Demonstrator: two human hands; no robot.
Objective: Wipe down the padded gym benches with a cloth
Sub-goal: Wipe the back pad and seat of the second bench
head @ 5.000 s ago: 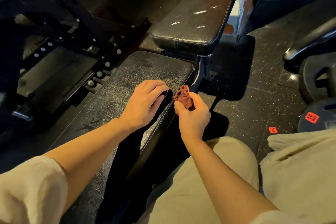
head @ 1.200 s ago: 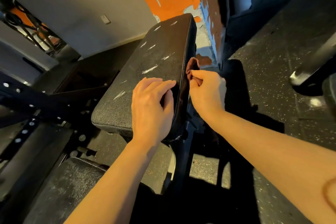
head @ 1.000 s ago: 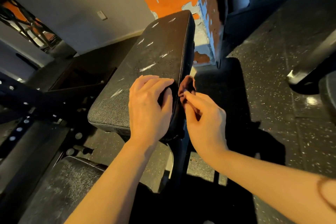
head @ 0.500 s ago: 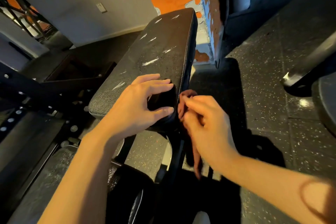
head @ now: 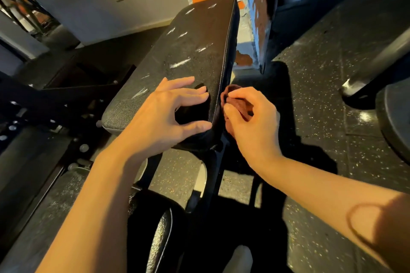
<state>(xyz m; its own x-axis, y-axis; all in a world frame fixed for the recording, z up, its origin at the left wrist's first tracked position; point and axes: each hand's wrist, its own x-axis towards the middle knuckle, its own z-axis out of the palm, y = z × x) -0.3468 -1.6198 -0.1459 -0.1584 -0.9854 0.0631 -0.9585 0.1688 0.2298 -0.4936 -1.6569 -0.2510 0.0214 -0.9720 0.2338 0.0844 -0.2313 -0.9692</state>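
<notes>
A black padded bench back [head: 188,51] slopes away from me in the middle of the view, with white scuff marks on its top. My left hand [head: 162,122] arches over its near right corner, fingertips on the top and thumb at the near edge. My right hand [head: 255,126] pinches a bunched dark red cloth [head: 235,104] against the pad's right side edge, near the same corner. Part of the cloth is hidden behind my fingers. The bench's seat pad [head: 159,239] shows below, between my forearms.
A black steel rack with bolts [head: 33,106] stands close on the left. A weight plate [head: 397,117] and a bar end [head: 363,82] sit at the right edge. An orange and blue peeling pillar [head: 257,6] rises behind the bench. Speckled rubber floor [head: 321,95] lies to the right.
My right hand has slid the cloth down the pad's right side edge toward the near corner. My left hand lifted from flat to arched on the pad.
</notes>
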